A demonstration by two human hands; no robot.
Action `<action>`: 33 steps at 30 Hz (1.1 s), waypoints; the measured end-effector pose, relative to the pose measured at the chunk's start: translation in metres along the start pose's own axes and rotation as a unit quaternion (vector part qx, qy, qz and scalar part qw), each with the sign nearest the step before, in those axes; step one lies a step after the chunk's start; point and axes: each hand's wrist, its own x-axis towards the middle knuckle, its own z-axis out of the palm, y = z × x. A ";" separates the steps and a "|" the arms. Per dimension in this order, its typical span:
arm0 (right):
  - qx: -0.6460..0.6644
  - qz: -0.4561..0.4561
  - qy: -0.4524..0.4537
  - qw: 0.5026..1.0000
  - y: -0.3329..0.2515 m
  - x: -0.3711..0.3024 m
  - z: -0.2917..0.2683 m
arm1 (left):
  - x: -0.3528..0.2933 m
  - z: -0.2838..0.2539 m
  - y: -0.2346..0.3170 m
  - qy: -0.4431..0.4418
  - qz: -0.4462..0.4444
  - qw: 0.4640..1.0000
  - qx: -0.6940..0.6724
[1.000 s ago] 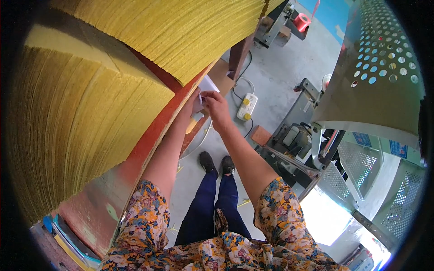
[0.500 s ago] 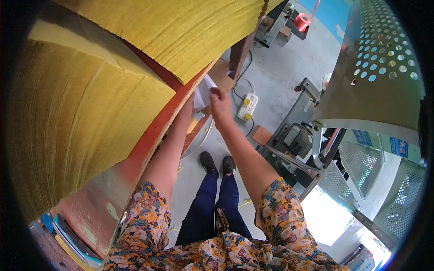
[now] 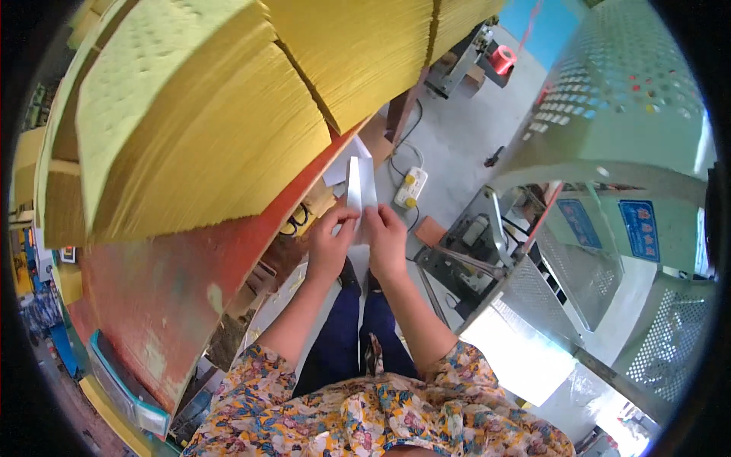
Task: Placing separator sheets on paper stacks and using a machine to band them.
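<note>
Gripping the white sheets (image 3: pixel 366 184) near their lower end, the fingers (image 3: pixel 389 218) of the left hand (image 3: pixel 330 242) and right hand (image 3: pixel 387 242) hold seemingly light, bendable, perhaps slippery paper, best supported along both edges.

Bare forearms (image 3: pixel 305 306) converge forward, the left hand (image 3: pixel 329 245) and right hand (image 3: pixel 387 244) near each other, fingers (image 3: pixel 336 219) bent inward.

We look steeply down through the left of two head-worn fisheye lenses, the grip of our left hand (image 3: pixel 331 242) and right hand (image 3: pixel 387 236) just about mid-view. Our floral shirt (image 3: pixel 335 419) lies on the near side of the grip. The view takes in a yellow stack (image 3: pixel 228 145) left of the grip, a perforated guard (image 3: pixel 601 129) to its right, and the floor (image 3: pixel 457 137) beneath it.
</note>
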 end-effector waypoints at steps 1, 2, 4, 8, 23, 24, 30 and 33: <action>-0.034 0.010 -0.008 0.999 -0.010 -0.017 -0.014 | -0.018 0.000 0.010 -0.008 0.018 1.000 0.011; -0.021 -0.018 -0.005 1.000 -0.020 -0.031 -0.019 | -0.033 -0.007 0.023 -0.026 -0.018 0.999 -0.045; -0.029 -0.048 -0.020 0.998 -0.045 -0.059 -0.037 | -0.067 -0.020 0.054 -0.029 -0.041 0.998 -0.046; -0.092 -0.136 -0.056 0.985 -0.106 -0.098 -0.049 | -0.124 -0.050 0.106 -0.025 -0.034 0.997 -0.065; -0.487 -0.373 -0.224 0.757 -0.122 -0.146 -0.065 | -0.220 -0.204 0.273 0.178 0.096 0.971 0.130; -0.468 -0.373 -0.247 0.763 -0.128 -0.154 -0.056 | -0.218 -0.227 0.273 0.240 0.125 0.959 0.083; -0.217 -0.161 -0.327 0.906 -0.168 -0.184 0.035 | -0.111 -0.337 0.301 0.296 0.195 0.895 -0.270; 0.005 -0.025 -0.322 0.946 -0.161 -0.185 0.111 | -0.042 -0.376 0.291 0.317 0.122 0.911 -0.233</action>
